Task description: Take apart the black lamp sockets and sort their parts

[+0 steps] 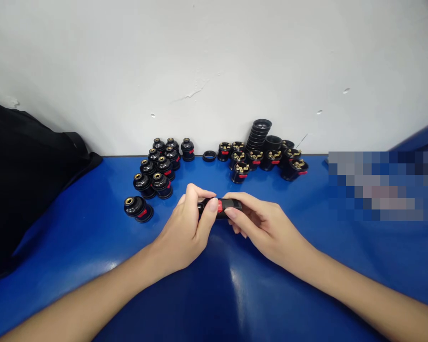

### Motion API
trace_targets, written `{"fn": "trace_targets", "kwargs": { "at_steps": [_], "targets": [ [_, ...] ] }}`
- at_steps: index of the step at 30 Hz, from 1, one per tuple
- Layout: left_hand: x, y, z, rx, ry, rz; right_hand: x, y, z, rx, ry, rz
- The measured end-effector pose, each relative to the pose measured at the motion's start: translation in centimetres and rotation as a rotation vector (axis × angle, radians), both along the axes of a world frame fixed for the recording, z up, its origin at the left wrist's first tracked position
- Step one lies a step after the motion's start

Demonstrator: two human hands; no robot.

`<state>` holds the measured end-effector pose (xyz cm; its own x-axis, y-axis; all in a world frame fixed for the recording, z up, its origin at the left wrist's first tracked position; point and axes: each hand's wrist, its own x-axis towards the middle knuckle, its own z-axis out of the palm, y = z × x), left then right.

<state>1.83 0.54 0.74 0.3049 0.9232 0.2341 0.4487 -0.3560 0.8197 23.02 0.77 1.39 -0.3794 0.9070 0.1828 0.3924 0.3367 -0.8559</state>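
Observation:
Above the middle of the table, a black lamp socket (225, 209) with a red switch lies sideways between my hands. My left hand (189, 228) has thumb and fingers closed around its left end, the thumb beside the red switch. Around the right end, my right hand (262, 223) is closed too, with its thumb pressed on the black body. The socket's far side is hidden by my fingers. Just left of my left hand, a capped lamp socket (139, 209) leans on the table, its brass-coloured neck facing up and left.
Several capped lamp sockets (164, 167) stand at back left. Behind my hands are a black ring (209, 156), several open socket bodies (256, 160) with brass contacts, and a leaning stack of black rings (258, 135). Black fabric (28, 180) covers the left; a blurred patch (381, 185) lies right.

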Motion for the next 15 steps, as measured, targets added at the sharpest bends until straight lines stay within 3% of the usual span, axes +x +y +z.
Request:
{"fn": "trace_targets", "kwargs": {
  "at_steps": [9,15],
  "targets": [
    [0.07,-0.44,0.63,0.032,-0.017,-0.014,0.17,-0.46,-0.04,0.098,-0.018,0.007],
    [0.17,-0.36,0.94,-0.113,-0.081,0.006,0.49,-0.3,0.11,0.289,-0.065,0.068]
  ]
}}
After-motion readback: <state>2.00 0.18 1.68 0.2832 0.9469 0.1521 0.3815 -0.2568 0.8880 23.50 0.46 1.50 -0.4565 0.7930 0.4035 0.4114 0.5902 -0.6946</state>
